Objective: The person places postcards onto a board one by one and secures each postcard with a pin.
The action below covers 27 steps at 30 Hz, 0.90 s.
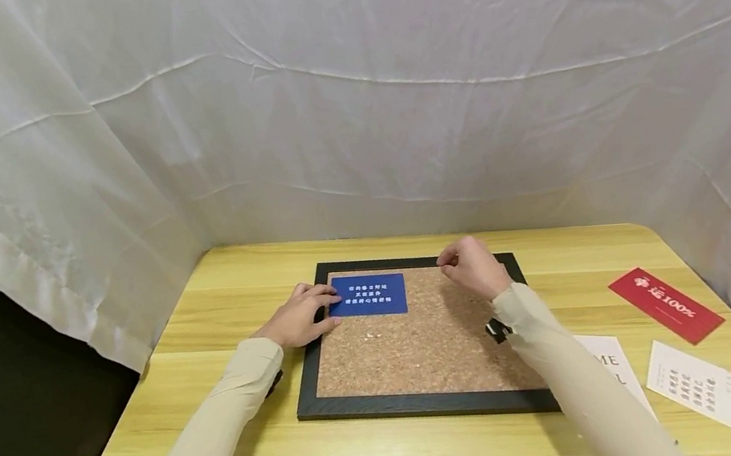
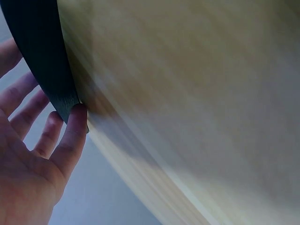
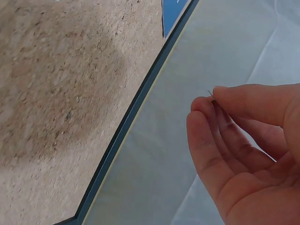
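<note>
A black-framed cork board [image 1: 418, 357] lies on the table, with a blue card [image 1: 372, 304] bearing white writing near its upper left corner. My left hand [image 1: 300, 314] rests over the board's left frame bar, and its fingertips press on the card's left edge. In the left wrist view, the thumb [image 2: 70, 140] touches the dark frame [image 2: 42, 47] and the fingers are spread. Over the board's upper right part, my right hand [image 1: 473, 266] pinches a small pin [image 3: 210, 93] between thumb and fingertips. The pin's thin point sticks out; its head is hidden by the fingers.
Right of the board lie a red card [image 1: 667, 305], a white printed card [image 1: 718, 394] and another white card [image 1: 612, 360] partly behind my right sleeve. Small shiny bits [image 1: 371, 336] sit on the cork below the blue card. White curtains [image 1: 397, 157] hang behind the table.
</note>
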### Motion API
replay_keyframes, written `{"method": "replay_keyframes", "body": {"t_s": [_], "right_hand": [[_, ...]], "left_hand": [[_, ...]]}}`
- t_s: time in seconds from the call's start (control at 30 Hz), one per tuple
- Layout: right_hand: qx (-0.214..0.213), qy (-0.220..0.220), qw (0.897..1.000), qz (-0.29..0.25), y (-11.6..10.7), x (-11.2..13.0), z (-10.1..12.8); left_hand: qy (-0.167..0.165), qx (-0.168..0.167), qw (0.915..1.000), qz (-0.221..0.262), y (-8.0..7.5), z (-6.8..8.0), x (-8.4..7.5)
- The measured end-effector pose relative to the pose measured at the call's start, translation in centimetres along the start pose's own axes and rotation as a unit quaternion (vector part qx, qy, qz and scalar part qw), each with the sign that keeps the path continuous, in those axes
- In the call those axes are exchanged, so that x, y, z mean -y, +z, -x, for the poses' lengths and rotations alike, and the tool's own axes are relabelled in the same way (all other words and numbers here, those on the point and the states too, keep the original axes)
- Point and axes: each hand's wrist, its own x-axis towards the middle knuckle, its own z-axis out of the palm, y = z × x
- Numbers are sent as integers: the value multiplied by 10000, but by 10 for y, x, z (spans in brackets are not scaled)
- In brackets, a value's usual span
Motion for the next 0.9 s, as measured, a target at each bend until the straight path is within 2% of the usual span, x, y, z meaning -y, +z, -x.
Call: {"method": "replay_keyframes", "body": {"t_s": [0.53, 0.9], "right_hand": [[-32, -379, 9992, 145, 25, 9, -20], [103, -324, 9993, 156, 41, 9, -31]], "left_hand": [[17, 17, 10000, -23, 0, 2, 3], [40, 24, 10000, -58, 0, 2, 4]]}}
